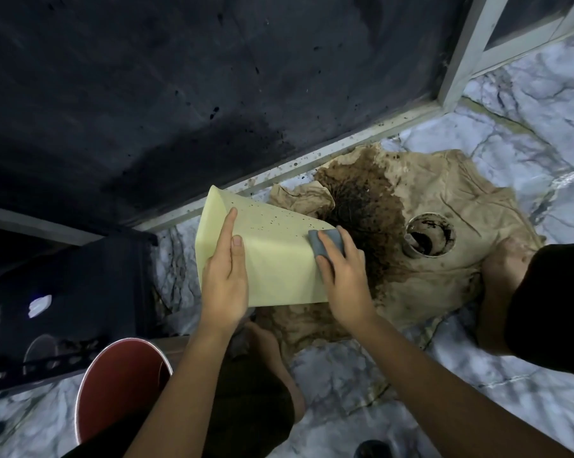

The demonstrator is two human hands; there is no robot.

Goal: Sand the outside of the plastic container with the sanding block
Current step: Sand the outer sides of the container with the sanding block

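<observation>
A pale yellow plastic container [272, 256] lies tilted on its side above the floor, with dark specks on its upper face. My left hand [226, 279] holds its near left side, thumb and forefinger stretched along the wall. My right hand [343, 279] grips a grey sanding block [325, 242] and presses it against the container's right edge. The container's underside is hidden.
A stained beige cloth [444, 233] is spread on the marble floor [526, 133], with a small round paint tin [429, 238] standing on it. A red bucket [120, 385] sits at lower left. A dark wall [146, 94] and black shelf [64, 292] lie to the left. My knee [550, 299] is at right.
</observation>
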